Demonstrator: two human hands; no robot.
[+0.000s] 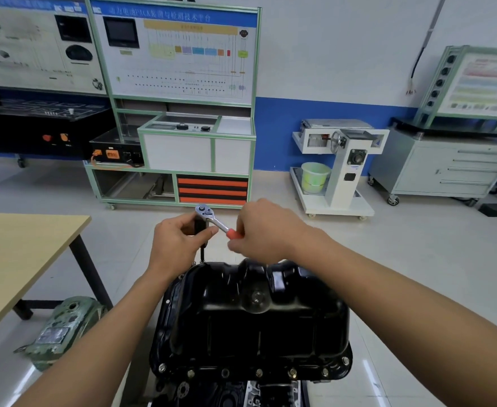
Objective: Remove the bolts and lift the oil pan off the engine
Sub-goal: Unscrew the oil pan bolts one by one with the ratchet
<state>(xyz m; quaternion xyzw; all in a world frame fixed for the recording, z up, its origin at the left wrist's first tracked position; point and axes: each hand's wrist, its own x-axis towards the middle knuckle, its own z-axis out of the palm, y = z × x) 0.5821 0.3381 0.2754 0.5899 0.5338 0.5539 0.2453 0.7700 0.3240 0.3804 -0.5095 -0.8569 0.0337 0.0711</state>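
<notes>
Oil pan (250, 318) bolted on; far-edge loosening judged underway. Ratchet (212, 220) gripped by right hand (266, 230), extension (202, 254) by left hand (179, 239). Next: handle swung.

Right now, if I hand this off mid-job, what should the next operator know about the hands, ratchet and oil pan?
Left hand: holds the extension just under the ratchet head.
Right hand: grips the ratchet's red handle.
The extension reaches down to the far rim of the oil pan, which sits on the engine.
Done: cannot tell.
Left: the bolts along the near flange, then lift the pan.
</notes>
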